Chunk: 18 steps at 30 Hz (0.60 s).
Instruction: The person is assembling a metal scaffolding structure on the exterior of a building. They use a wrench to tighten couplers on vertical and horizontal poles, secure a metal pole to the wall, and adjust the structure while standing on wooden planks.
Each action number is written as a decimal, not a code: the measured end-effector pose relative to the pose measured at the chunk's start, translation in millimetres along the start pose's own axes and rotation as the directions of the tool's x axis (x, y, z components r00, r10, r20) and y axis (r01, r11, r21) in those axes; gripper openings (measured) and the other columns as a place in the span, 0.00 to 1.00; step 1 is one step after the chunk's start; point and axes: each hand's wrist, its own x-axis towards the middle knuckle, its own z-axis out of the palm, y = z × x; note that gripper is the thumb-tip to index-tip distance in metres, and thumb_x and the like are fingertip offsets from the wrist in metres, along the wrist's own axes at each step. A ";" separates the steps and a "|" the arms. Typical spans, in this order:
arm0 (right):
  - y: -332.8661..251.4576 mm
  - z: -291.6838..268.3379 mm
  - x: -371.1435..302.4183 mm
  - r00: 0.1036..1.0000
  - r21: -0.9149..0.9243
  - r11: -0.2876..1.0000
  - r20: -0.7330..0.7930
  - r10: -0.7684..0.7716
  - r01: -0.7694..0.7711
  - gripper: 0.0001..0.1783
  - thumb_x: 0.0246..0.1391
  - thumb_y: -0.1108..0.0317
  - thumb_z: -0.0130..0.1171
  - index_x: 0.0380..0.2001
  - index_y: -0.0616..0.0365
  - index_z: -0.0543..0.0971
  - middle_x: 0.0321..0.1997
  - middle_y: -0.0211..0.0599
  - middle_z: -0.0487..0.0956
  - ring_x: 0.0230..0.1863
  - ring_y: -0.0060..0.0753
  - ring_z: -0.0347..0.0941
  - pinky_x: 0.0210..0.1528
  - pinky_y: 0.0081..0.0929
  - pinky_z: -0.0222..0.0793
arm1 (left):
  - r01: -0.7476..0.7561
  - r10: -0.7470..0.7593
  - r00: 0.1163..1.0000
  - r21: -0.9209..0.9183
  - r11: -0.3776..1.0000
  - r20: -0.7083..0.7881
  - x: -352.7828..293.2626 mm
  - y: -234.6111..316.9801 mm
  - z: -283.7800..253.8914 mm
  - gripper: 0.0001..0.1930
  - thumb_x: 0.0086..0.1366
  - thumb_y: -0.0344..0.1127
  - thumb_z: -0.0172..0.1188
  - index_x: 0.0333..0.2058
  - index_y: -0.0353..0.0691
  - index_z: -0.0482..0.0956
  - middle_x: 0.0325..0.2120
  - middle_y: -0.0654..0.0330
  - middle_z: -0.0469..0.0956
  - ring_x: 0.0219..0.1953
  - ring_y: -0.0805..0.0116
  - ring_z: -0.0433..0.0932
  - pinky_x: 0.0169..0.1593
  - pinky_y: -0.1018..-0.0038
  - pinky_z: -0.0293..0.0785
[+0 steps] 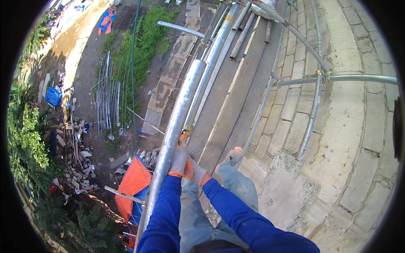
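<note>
Far below on the ground, a blue crate [53,96] sits at the left beside a heap of rubble [76,160], and an orange and blue tarp [134,187] lies just under the rail. A bundle of thin pipes [107,101] lies on the dirt next to a strip of grass [143,46]. The person stands high on scaffold planks [230,101] that run along a pale stone wall [337,126], with steel tubes [314,97] fixed close to it. A boot [232,157] rests on the planks. The left hand [179,160], in a grey glove with an orange cuff, has its fingers wrapped around the thick metal rail [177,122]. The right hand [196,172] sits just beside it, touching the left glove; whether its fingers are open or closed cannot be told.
</note>
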 end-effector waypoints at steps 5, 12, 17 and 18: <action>-37.6 10.5 -32.4 0.984 -0.805 0.587 -0.021 -0.176 0.088 0.27 0.68 0.65 0.50 0.67 0.62 0.64 0.68 0.42 0.69 0.67 0.39 0.66 0.70 0.31 0.61 | 0.003 -0.057 0.985 -0.310 0.951 -0.165 4.5 8.0 29.1 0.26 0.74 0.55 0.50 0.52 0.36 0.80 0.45 0.43 0.82 0.47 0.49 0.79 0.51 0.56 0.72; -0.1 -42.0 -12.0 0.908 -0.525 0.835 0.248 0.337 -0.166 0.33 0.61 0.56 0.50 0.66 0.60 0.64 0.63 0.36 0.73 0.63 0.36 0.69 0.66 0.32 0.65 | -0.022 -0.075 0.941 -0.280 0.960 -0.331 -11.5 25.0 25.7 0.25 0.71 0.54 0.54 0.58 0.43 0.76 0.50 0.52 0.81 0.49 0.57 0.78 0.56 0.61 0.71; -23.9 -77.5 -15.0 0.898 0.024 0.903 0.120 0.424 -0.430 0.24 0.70 0.43 0.40 0.54 0.48 0.71 0.44 0.24 0.78 0.41 0.24 0.74 0.44 0.31 0.74 | 0.029 -0.144 0.892 -0.264 0.964 -0.427 -32.9 55.8 3.9 0.26 0.69 0.52 0.57 0.61 0.47 0.74 0.52 0.57 0.81 0.50 0.61 0.78 0.58 0.63 0.71; -36.2 -86.4 -16.9 0.874 -0.134 0.891 0.177 0.453 -0.434 0.22 0.70 0.43 0.41 0.50 0.47 0.72 0.40 0.23 0.77 0.36 0.23 0.73 0.38 0.29 0.73 | 0.064 -0.180 0.884 -0.270 0.961 -0.432 -37.4 65.4 -3.5 0.27 0.68 0.52 0.58 0.62 0.48 0.74 0.53 0.58 0.81 0.51 0.61 0.78 0.58 0.63 0.71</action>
